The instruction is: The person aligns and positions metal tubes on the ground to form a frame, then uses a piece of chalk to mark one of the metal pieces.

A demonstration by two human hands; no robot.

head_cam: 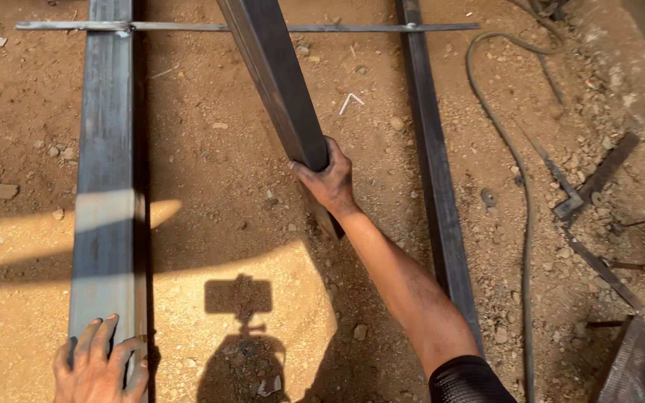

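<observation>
Here, head view, items on a dirt floor (pixel 210 172) strewn with small stones.

Right hand (pixel 328 179): grip wrapped around the near end of a dark square steel tube (pixel 274 82), which slants up and away, its lower end at the ground just beside the hand.

Left hand (pixel 101 364): fingers spread flat, pressing on the near end of a flat-lying grey steel tube (pixel 104 172); holding nothing closed.

Third steel tube (pixel 433 172): lies on the ground right of the held one, well apart from the grey tube.

Thin cross rod (pixel 248 27): spans the tubes at the far end.

Hose (pixel 513 164): curves along the ground at right, near scrap metal pieces (pixel 599 179).
</observation>
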